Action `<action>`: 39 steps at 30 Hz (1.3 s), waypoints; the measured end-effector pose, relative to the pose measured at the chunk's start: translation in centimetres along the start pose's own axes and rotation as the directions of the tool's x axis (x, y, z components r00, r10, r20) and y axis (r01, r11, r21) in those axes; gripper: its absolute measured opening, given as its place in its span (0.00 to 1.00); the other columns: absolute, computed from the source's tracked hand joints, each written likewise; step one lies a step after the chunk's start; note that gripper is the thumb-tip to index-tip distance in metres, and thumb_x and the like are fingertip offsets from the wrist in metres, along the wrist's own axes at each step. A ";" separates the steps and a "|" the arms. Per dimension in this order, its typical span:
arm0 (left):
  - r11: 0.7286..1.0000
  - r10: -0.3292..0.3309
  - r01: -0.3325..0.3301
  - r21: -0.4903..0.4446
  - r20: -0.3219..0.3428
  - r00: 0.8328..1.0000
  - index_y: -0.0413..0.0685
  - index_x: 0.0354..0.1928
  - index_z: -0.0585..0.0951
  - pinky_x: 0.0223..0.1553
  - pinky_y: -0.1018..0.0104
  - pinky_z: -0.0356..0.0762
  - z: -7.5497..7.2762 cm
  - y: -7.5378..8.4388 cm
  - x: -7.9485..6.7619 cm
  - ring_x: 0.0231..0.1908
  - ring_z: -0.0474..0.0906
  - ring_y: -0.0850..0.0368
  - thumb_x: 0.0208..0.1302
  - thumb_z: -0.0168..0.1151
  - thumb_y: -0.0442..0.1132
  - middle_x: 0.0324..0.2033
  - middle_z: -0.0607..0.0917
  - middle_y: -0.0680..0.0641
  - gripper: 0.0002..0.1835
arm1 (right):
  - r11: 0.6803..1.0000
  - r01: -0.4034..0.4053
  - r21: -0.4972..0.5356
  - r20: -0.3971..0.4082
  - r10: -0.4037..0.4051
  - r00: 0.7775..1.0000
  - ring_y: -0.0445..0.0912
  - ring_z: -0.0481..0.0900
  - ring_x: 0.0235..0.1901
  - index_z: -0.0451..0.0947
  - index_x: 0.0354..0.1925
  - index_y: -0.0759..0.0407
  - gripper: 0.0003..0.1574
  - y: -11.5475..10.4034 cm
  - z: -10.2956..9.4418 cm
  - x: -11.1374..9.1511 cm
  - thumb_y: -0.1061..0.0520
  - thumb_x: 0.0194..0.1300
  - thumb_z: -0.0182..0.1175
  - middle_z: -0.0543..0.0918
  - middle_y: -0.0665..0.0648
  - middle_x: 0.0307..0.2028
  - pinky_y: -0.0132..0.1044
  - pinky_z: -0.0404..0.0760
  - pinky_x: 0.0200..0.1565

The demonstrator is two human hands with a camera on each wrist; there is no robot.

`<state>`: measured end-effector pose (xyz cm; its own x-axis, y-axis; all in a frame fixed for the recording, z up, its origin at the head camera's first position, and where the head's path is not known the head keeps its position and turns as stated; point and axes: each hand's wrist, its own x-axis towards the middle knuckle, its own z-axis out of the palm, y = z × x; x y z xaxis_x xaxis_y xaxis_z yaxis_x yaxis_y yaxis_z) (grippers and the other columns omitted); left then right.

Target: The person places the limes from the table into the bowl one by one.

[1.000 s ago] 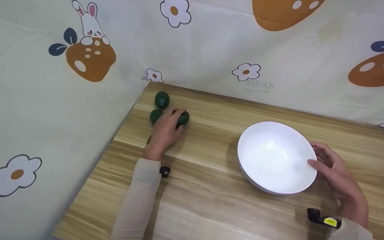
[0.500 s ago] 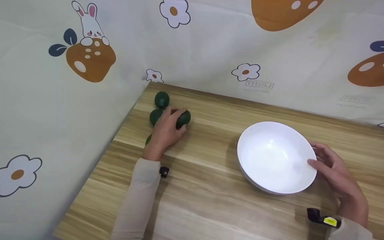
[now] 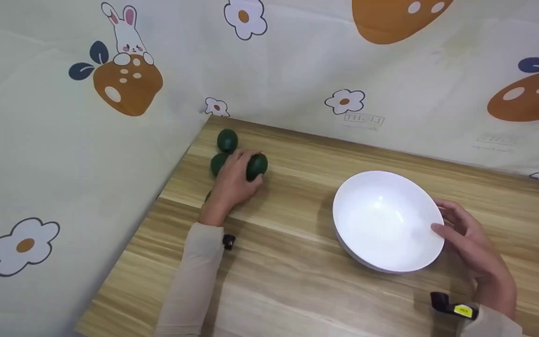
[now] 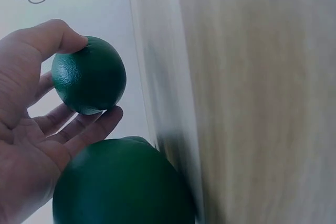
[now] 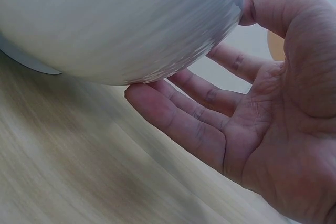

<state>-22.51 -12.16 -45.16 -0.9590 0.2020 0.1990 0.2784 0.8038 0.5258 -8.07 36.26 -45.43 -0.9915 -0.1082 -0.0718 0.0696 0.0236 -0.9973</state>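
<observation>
Gripped in the curled left hand (image 3: 236,182): a green fruit (image 3: 257,167). Hold evenly, clear of a second fruit (image 3: 218,165) just left and third fruit (image 3: 227,140) beyond. Well right, pinched at the rim by the right hand (image 3: 474,248): a white bowl (image 3: 384,224); brace lightly. Mostly hidden behind the left hand's heel: a fourth fruit (image 3: 207,196).

Head view down over both hands (image 3: 235,185) (image 3: 477,250)

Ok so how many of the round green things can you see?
4: the first green thing gripped in the left hand, a second beside that hand, a third farther back, a fourth mostly hidden behind it. More may be hidden.
</observation>
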 end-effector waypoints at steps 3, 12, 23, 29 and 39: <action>1.000 -0.003 0.003 -0.002 -0.001 1.000 0.56 0.68 0.72 0.70 0.49 0.69 0.0 0.0 0.0 0.67 0.72 0.48 0.63 0.67 0.45 0.64 0.75 0.45 0.31 | 1.000 -0.011 0.002 0.000 0.011 1.000 0.37 0.86 0.48 0.67 0.66 0.53 0.27 0.0 0.0 0.0 0.67 0.72 0.52 0.82 0.42 0.55 0.35 0.87 0.42; 1.000 -0.012 0.012 -0.022 -0.001 1.000 0.57 0.69 0.72 0.69 0.48 0.70 -0.1 0.0 0.1 0.66 0.72 0.48 0.63 0.67 0.47 0.64 0.75 0.45 0.32 | 1.000 -0.022 0.002 -0.005 0.022 1.000 0.37 0.86 0.47 0.67 0.67 0.51 0.28 0.0 0.0 0.0 0.67 0.73 0.52 0.82 0.41 0.54 0.37 0.88 0.41; 0.995 0.000 0.001 -0.098 0.005 1.000 0.56 0.68 0.72 0.69 0.49 0.71 -0.3 0.7 -0.1 0.65 0.72 0.50 0.63 0.67 0.48 0.65 0.74 0.46 0.31 | 1.000 -0.018 0.020 0.005 0.018 1.000 0.38 0.86 0.47 0.67 0.67 0.52 0.28 0.0 0.0 0.0 0.68 0.72 0.52 0.83 0.42 0.55 0.38 0.88 0.40; 0.994 0.020 -0.021 -0.109 -0.014 1.000 0.55 0.67 0.72 0.69 0.49 0.71 -0.6 0.9 0.1 0.65 0.73 0.51 0.63 0.67 0.47 0.64 0.75 0.46 0.31 | 1.000 -0.011 0.008 -0.012 0.011 1.000 0.37 0.85 0.48 0.67 0.67 0.52 0.28 0.1 0.1 0.2 0.68 0.72 0.53 0.83 0.42 0.55 0.35 0.87 0.42; 0.993 0.037 -0.037 -0.110 -0.002 0.999 0.57 0.68 0.71 0.68 0.49 0.72 -0.4 1.3 -0.1 0.64 0.73 0.51 0.63 0.67 0.49 0.63 0.75 0.47 0.32 | 1.000 -0.013 -0.013 -0.015 0.013 1.000 0.37 0.86 0.47 0.68 0.67 0.53 0.28 -0.1 0.1 0.0 0.67 0.72 0.52 0.83 0.41 0.54 0.36 0.88 0.41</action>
<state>-22.04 -11.33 -44.10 -0.9479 0.2308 0.2197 0.3180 0.7292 0.6059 -8.06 36.16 -45.38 -0.9922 -0.0925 -0.0840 0.0808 0.0379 -0.9960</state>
